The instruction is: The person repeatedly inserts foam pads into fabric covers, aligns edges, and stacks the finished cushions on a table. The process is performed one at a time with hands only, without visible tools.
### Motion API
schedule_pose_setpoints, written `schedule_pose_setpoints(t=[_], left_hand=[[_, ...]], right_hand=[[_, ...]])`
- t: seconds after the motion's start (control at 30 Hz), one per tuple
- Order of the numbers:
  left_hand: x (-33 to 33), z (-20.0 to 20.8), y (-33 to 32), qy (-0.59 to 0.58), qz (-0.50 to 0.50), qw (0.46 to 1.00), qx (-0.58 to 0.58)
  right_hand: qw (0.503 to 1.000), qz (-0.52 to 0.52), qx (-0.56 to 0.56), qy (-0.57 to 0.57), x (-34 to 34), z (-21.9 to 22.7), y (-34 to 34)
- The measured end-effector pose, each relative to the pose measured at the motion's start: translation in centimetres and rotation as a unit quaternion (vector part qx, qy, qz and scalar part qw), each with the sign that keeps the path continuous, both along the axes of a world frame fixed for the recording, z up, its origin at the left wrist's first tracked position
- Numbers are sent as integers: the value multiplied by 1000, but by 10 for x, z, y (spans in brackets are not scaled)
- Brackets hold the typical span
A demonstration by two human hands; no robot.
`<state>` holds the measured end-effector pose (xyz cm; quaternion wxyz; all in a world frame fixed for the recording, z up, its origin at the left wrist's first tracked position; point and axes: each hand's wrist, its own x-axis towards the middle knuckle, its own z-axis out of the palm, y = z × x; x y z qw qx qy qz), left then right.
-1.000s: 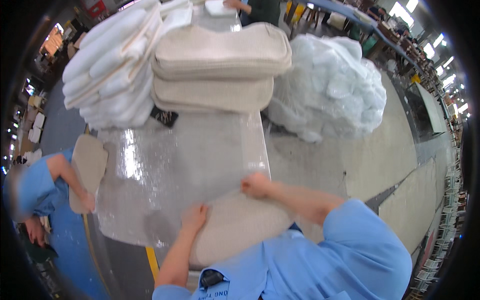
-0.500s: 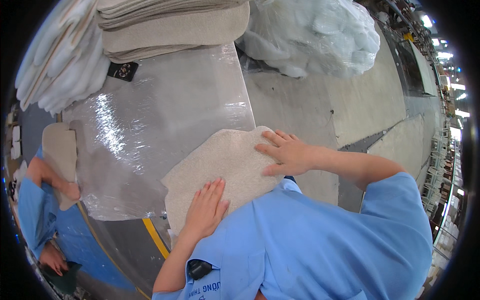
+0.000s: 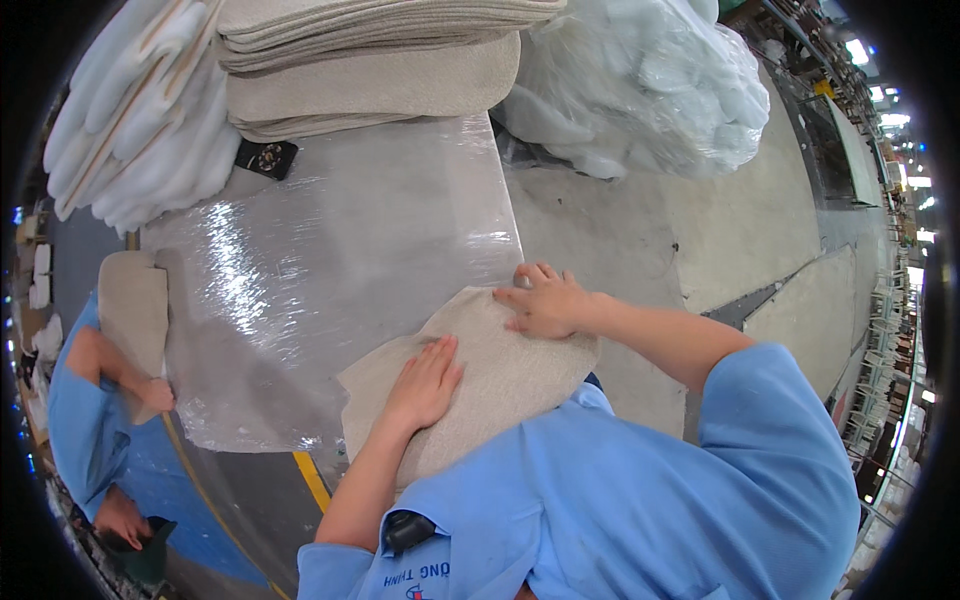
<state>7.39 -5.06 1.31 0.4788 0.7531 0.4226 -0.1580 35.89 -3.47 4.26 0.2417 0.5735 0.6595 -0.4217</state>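
A beige fabric cushion cover [image 3: 500, 375] lies at the near edge of a table [image 3: 380, 220] wrapped in clear plastic film, close against my body. My left hand [image 3: 425, 385] rests flat on its left part, fingers stretched out together. At the cover's far right corner is my right hand [image 3: 548, 302], its fingers bent and spread, with the fingertips at the edge. I see nothing gripped in either hand.
Stacked beige fabric pieces [image 3: 370, 80] stand at the table's far end. White padding [image 3: 140, 120] is heaped beside them, near a small black patterned item [image 3: 266, 158]. A plastic-wrapped white bundle [image 3: 640, 90] sits beyond, right. At left, a co-worker's hand [image 3: 155, 394] holds another beige piece [image 3: 133, 305].
My left hand has slid farther up the cover. My right hand has shifted slightly left, and its fingers have bent at the corner. The view has tilted a little.
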Motion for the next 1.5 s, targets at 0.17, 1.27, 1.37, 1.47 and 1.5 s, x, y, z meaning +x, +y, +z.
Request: schedule_pose_setpoints(t=[0.17,1.27,1.37,1.47,1.5], left_hand=[[-3,45,-6,-27,-51,997,43],[-141,42,-67,-80,294,952,-12],[-145,24,-50,-157,421,888,-100],[-155,8,-37,-248,544,783,-170],[-155,6,-29,-283,572,751,-170]], right_hand=[[984,116,113,72,-5,13,-7],[837,-305,16,454,63,-7,-54],[780,-378,11,499,59,-40,-44],[686,-466,-9,559,44,-69,-26],[656,-481,-18,581,42,-77,-19]])
